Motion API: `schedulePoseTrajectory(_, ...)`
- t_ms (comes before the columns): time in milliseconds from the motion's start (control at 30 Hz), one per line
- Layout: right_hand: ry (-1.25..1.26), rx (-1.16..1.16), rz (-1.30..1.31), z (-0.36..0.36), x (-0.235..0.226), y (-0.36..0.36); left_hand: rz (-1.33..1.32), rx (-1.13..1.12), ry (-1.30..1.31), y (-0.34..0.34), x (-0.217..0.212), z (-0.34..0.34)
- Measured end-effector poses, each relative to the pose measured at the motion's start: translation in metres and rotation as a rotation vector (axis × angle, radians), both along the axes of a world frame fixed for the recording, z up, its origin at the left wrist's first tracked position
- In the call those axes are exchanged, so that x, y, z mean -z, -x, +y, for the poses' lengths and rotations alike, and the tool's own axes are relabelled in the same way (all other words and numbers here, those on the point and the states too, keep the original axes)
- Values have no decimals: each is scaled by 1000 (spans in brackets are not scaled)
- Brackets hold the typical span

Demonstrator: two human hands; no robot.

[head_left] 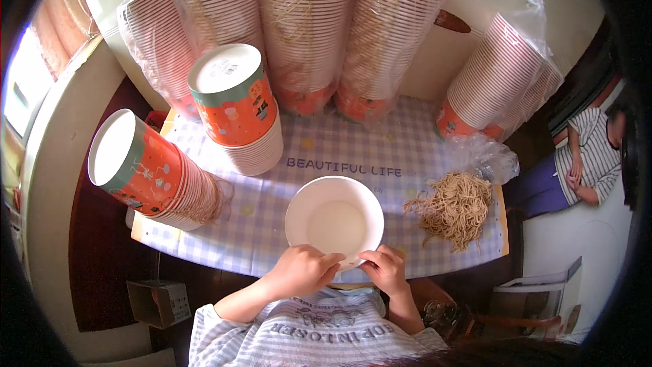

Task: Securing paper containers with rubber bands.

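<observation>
A white paper bucket (334,223) with its mouth facing up is at the table's near edge, right in front of me. My left hand (303,272) is closed at its near rim, thumb pointing right across the edge. Just to the right, my right hand (384,270) pinches the same rim. Small dark marks show on the wall between the thumbs; whether a thin cord is in the fingers I cannot make out. Right of the bucket lies a loose pile of tan cords (459,209).
Upside-down stacks of orange and green paper buckets stand at left (153,175) and behind (234,112). Tall plastic-wrapped bucket stacks (309,27) line the back, another (490,75) back right. A checked tablecloth (326,143) covers the table. A person (587,156) is at far right; a carton (159,302) lower left.
</observation>
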State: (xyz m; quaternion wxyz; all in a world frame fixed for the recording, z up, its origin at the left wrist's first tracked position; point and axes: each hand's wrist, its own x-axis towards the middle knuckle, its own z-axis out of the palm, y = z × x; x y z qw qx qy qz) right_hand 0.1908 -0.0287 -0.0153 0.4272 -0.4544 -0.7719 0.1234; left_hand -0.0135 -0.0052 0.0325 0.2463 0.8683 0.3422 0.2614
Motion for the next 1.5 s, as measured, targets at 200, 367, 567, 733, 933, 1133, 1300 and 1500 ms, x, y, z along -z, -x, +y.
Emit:
schedulePoseTrajectory(200,24,-7,-18,-1,13,1,23,106,-82,-7,10,15)
schedulePoseTrajectory(367,61,-27,8,1,9,4,99,130,-127,-11,17,19)
schedulePoseTrajectory(567,65,-97,42,10,9,12,115,91,-125,-8,8,21)
schedulePoseTrajectory(733,129,-142,22,17,13,16,1,16,150,4,0,20)
schedulePoseTrajectory(933,288,-160,60,19,6,21,-225,61,302,7,2,28)
schedulePoseTrajectory(1133,317,-147,108,19,23,17,-313,186,663,3,0,33)
schedulePoseTrajectory(1300,350,-167,102,19,14,18,-472,208,803,-7,11,32)
schedulePoseTrajectory(1500,406,-179,333,8,8,7,-545,143,940,-8,15,31)
